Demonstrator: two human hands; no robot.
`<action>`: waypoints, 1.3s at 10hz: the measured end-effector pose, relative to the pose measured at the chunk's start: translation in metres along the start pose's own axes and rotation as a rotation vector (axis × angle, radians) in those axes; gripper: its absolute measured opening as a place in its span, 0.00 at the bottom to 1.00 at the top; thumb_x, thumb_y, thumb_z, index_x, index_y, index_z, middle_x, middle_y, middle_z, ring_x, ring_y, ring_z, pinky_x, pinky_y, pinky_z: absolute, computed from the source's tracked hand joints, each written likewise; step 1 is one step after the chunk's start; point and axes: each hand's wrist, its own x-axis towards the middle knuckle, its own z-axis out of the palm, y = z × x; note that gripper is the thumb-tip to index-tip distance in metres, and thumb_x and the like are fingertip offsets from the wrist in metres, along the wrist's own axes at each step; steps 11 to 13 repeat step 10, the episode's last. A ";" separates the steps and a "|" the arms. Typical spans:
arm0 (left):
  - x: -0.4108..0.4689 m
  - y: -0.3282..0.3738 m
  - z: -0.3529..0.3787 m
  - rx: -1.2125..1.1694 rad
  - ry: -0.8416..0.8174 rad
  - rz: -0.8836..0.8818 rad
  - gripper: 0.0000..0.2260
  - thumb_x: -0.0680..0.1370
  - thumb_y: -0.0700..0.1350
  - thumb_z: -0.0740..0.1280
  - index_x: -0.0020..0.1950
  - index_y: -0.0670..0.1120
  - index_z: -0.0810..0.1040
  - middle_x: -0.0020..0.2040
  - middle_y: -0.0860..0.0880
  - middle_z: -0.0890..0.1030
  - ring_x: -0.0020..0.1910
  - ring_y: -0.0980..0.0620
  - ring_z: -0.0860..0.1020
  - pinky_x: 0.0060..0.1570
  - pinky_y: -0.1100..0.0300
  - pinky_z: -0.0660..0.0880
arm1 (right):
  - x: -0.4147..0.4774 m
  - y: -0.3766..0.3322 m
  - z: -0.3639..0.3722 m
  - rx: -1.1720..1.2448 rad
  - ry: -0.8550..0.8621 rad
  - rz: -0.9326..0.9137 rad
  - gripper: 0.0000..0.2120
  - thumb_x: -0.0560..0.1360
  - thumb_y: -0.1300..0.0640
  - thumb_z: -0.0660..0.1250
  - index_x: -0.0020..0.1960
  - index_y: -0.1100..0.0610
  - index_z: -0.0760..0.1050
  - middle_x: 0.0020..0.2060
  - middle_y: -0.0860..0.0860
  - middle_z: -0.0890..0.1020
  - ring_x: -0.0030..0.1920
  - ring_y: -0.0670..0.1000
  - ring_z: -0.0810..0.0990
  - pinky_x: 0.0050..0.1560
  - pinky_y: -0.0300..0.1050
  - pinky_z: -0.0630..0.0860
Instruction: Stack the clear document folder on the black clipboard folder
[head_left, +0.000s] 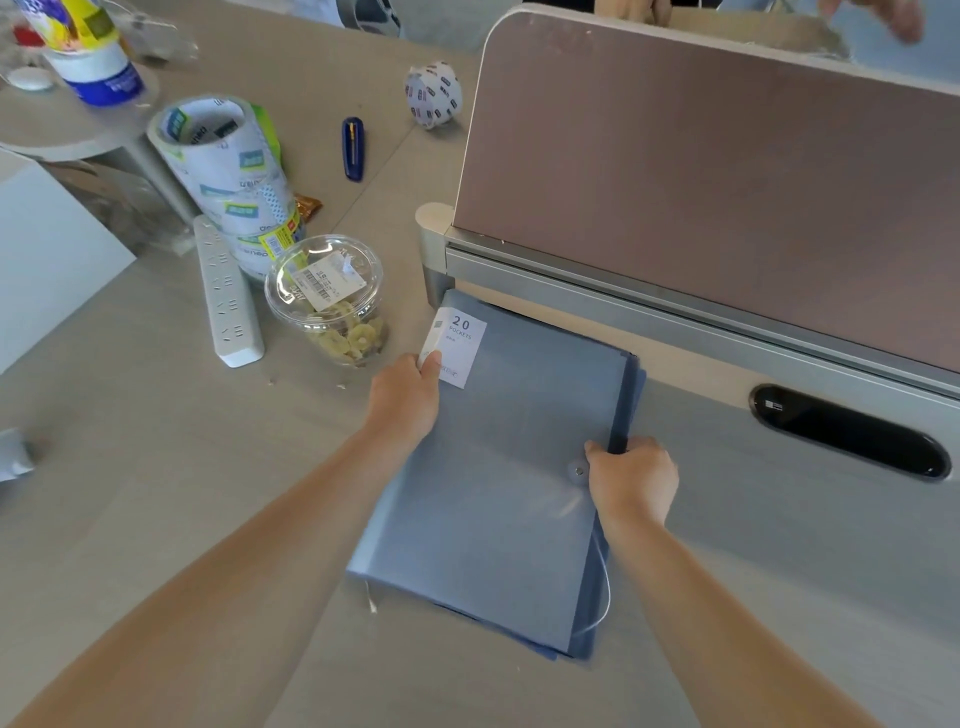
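Note:
A clear, frosted document folder (498, 483) with a white "20 pockets" label lies flat on the desk on top of a dark folder, the black clipboard folder (626, 395), of which only the right and bottom edges show. My left hand (408, 400) pinches the clear folder's left edge at the label. My right hand (631, 480) grips the right edge of the stack beside a round snap button, fingers curled over the dark edge.
A desk partition (727, 171) rises right behind the folders. To the left stand a clear cup of dried fruit (327, 301), a white power strip (228, 296) and stacked tape rolls (228, 176). A blue utility knife (353, 148) lies further back.

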 end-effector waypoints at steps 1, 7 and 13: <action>-0.002 0.002 -0.002 -0.017 -0.018 0.021 0.21 0.82 0.51 0.53 0.53 0.36 0.77 0.43 0.41 0.79 0.43 0.43 0.71 0.39 0.58 0.63 | -0.003 0.002 0.000 0.002 0.005 0.019 0.14 0.69 0.55 0.69 0.48 0.65 0.78 0.48 0.61 0.82 0.39 0.58 0.77 0.38 0.43 0.69; -0.001 0.009 -0.009 -0.004 -0.048 -0.029 0.20 0.81 0.53 0.54 0.33 0.45 0.67 0.31 0.49 0.71 0.40 0.44 0.71 0.34 0.56 0.62 | -0.011 -0.004 0.001 -0.042 0.006 0.058 0.18 0.71 0.57 0.67 0.59 0.64 0.76 0.59 0.60 0.75 0.61 0.60 0.73 0.57 0.51 0.74; -0.056 0.017 -0.045 -0.123 0.008 0.068 0.18 0.79 0.52 0.60 0.60 0.41 0.76 0.53 0.47 0.79 0.56 0.45 0.77 0.48 0.58 0.67 | -0.060 -0.028 -0.076 0.262 -0.135 0.032 0.05 0.73 0.57 0.68 0.49 0.55 0.77 0.41 0.53 0.78 0.35 0.51 0.74 0.39 0.42 0.68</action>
